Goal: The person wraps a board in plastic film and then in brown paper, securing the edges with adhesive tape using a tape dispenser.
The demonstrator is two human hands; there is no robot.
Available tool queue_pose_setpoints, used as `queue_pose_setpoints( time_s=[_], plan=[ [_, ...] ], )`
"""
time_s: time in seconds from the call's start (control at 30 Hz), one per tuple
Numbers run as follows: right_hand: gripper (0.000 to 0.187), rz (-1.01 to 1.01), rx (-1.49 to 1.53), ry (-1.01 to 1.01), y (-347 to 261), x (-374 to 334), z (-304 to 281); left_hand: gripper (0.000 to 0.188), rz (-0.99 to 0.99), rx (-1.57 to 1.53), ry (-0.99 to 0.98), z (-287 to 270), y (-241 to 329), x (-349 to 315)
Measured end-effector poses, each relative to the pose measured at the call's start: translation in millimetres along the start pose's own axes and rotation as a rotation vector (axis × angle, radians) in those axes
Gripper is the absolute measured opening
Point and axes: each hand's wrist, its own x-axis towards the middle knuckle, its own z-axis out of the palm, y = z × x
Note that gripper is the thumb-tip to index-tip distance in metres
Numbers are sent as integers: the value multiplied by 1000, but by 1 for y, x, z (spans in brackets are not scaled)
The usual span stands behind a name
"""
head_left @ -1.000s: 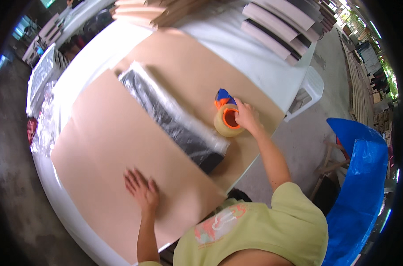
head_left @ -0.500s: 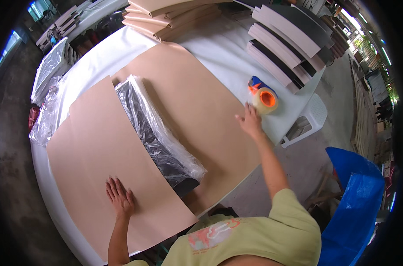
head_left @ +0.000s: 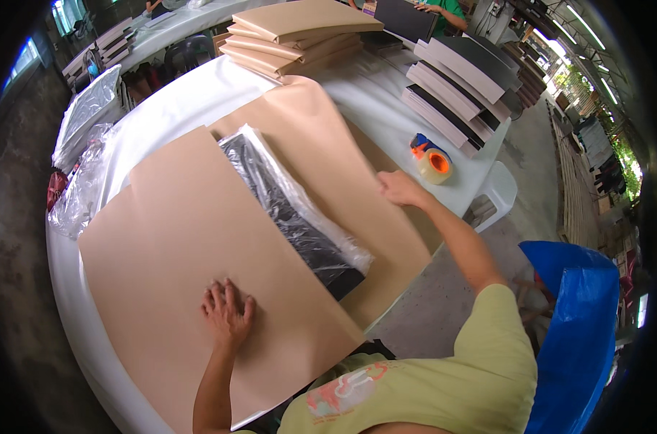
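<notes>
A large sheet of brown wrapping paper (head_left: pixel 162 239) lies over the table, its left part folded across a dark flat item wrapped in clear plastic (head_left: pixel 288 217). Only a strip of the wrapped item shows; the rest is under the fold. My left hand (head_left: pixel 228 316) presses on the folded part, fingers spread and holding nothing. At the sheet's right edge, my right hand (head_left: pixel 404 189) is closed on the paper, which bows upward there. Just beyond that hand sits a tape dispenser (head_left: pixel 434 165), blue and orange, with a roll of clear tape.
Folded brown-paper packages (head_left: pixel 299 29) are piled at the far edge of the white-covered table (head_left: pixel 198 90). Grey and black panels (head_left: pixel 455 90) stand stacked at far right. A white stool (head_left: pixel 498 192) and blue sheeting (head_left: pixel 578 325) are to the right. Another person's hand (head_left: pixel 429 9) is at the back.
My right hand has moved from beside the tape dispenser to the paper's right edge and closed on it, raising that edge leftward. My left hand still lies on the fold. The view has shifted.
</notes>
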Motion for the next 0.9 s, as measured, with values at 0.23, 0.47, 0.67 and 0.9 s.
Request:
queue_pose_setpoints(
  time_s=[0.23, 0.47, 0.67, 0.9],
  plan=[
    [19, -754, 618, -250, -278, -87, 48, 74, 222, -119, 42, 11, -57, 6],
    [22, -612, 583, -337, -310, -74, 135, 62, 271, -162, 12, 17, -62, 6],
    [18, -770, 448, -151, -314, -92, 164, 45, 258, -656, 161, 35, -79, 15],
    [16, -844, 388, 15, -316, -99, 162, 25, -6, -717, 341, 43, -50, 30]
  ],
)
